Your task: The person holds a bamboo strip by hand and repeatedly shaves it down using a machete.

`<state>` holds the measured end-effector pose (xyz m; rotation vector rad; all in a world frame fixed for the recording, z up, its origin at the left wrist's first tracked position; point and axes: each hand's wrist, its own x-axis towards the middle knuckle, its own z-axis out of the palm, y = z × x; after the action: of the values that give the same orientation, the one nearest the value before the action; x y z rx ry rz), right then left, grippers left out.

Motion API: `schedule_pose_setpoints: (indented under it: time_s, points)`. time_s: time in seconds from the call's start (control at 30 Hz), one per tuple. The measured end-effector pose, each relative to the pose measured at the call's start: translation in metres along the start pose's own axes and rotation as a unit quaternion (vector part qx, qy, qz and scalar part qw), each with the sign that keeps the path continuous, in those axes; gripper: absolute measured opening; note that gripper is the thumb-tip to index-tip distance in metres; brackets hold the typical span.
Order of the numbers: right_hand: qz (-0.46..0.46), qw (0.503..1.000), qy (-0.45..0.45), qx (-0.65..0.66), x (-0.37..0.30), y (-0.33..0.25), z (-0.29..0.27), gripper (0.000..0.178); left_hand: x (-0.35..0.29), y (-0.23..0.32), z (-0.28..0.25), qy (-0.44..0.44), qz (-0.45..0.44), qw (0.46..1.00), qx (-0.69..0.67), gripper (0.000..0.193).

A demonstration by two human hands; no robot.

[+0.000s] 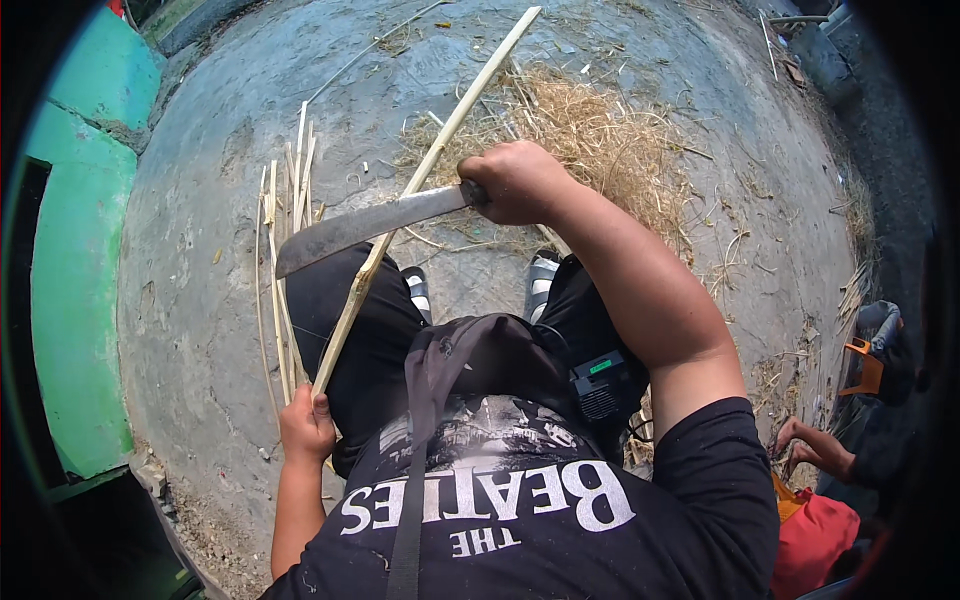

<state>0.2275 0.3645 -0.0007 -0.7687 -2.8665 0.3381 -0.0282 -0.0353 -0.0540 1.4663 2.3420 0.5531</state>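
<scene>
My right hand (515,183) is closed round the dark handle of a machete (350,232), raised in front of my knees. Its long, worn blade points left and crosses a pale bamboo strip (455,125). Whether the edge touches the strip, I cannot tell. Low on the left, my left hand (306,425) grips the near end of that strip, with the thumb along it. From there the strip slants away to the far right, past a knobbly joint. Several thinner bamboo strips (275,290) lie on the ground beside my left leg.
A heap of tan shavings (600,140) covers the concrete ground (210,330) ahead, with loose scraps around it. A green wall (85,290) stands at the left. At the lower right are another person's bare foot (815,450), red cloth (820,540) and an orange object (862,368).
</scene>
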Motion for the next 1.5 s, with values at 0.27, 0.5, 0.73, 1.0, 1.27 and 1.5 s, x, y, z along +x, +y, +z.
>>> schedule_pose_setpoints:
  time_s: [0.27,0.5,0.73,1.0,1.27,1.5]
  points:
    - [0.144,0.979,-0.066,0.128,0.009,0.026,0.002,0.018,0.001,0.010,-0.003,0.012,-0.008,1.000,0.003,0.057]
    - [0.037,0.996,-0.070,0.052,0.007,-0.010,0.001,0.016,-0.006,-0.007,0.004,-0.009,-0.020,1.000,0.004,0.054]
    - [0.214,0.954,0.030,0.209,0.007,0.051,0.003,0.023,-0.004,0.008,-0.008,0.024,0.001,0.999,0.028,0.054]
    - [0.023,0.994,-0.093,-0.046,0.008,-0.018,-0.002,0.017,-0.006,0.015,-0.001,0.044,0.014,0.996,0.073,0.054]
    - [0.156,0.982,-0.087,0.057,0.006,0.005,0.002,0.020,-0.011,0.018,-0.002,0.056,-0.008,0.992,0.117,0.049]
    - [0.182,0.971,-0.121,0.097,0.014,0.025,0.000,0.021,-0.007,-0.001,0.009,0.071,0.009,0.992,0.107,0.050]
